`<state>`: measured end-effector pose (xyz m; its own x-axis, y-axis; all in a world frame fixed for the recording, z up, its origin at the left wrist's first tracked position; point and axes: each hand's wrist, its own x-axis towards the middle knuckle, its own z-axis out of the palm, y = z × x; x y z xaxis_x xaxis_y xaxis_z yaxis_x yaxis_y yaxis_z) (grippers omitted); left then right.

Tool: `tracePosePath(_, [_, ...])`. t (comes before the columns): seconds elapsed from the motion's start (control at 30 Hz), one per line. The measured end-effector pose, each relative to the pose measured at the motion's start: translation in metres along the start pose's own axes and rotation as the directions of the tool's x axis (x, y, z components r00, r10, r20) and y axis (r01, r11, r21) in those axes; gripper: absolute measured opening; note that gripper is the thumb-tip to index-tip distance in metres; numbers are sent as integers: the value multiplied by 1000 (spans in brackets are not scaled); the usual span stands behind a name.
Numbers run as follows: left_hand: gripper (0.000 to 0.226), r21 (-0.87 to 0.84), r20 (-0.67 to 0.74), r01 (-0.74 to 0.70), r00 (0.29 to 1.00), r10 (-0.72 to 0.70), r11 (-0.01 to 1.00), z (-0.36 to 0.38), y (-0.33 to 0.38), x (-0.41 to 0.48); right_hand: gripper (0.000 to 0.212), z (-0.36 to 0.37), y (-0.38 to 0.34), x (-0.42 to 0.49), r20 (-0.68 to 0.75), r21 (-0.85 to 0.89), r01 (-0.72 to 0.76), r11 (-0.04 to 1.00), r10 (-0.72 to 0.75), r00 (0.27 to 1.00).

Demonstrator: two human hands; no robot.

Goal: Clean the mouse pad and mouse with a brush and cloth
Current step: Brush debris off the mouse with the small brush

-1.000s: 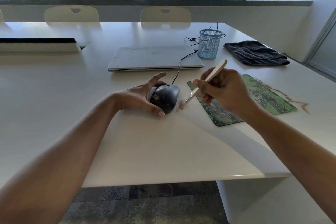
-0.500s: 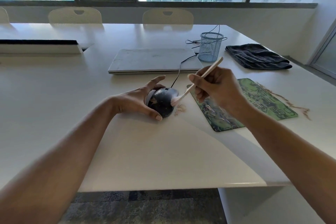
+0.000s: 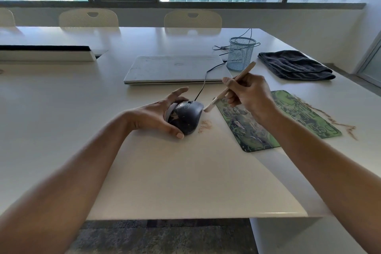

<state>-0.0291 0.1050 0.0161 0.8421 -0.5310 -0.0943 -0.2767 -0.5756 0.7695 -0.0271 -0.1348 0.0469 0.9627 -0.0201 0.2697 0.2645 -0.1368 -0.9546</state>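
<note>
The left hand [image 3: 152,117] clasps the wired mouse [image 3: 185,117]; a slack hold could let it slip. To its right, the right hand [image 3: 247,97] pinches the brush [image 3: 228,90], bristles at the mouse's front. A hard flick may scatter crumbs [image 3: 205,126] onto the mouse pad [image 3: 288,121] beneath that hand.

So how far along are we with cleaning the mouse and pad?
Roughly midway on the mouse. Done: brown dust lies on the table beside the mouse, apparently brushed off. In hand: the left hand grips the mouse while the right hand holds the brush, bristles at its front edge. Left: specks on its shell, debris beside the mouse pad, and the cloth lies folded, unused.
</note>
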Motion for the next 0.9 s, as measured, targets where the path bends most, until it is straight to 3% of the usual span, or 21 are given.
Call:
tracePosePath(0.23, [119,8,-1,17,1000,-17,1000,0,0,0,11,11,0,-2,41,212,-86,973,79,996])
tracePosePath(0.43, [126,-5,4,11,1000,-11,1000,1,1,-1,22,1,-4,-7,12,-1,10,1000,-10,1000])
tracePosePath(0.63, [125,-5,9,3,1000,-3,1000,0,1,-2,10,16,-13,-21,95,218,-17,976,-4,996])
tracePosePath(0.9, [129,-10,1,6,1000,-6,1000,1,1,-1,15,4,-19,-28,64,4,52,999,-52,997])
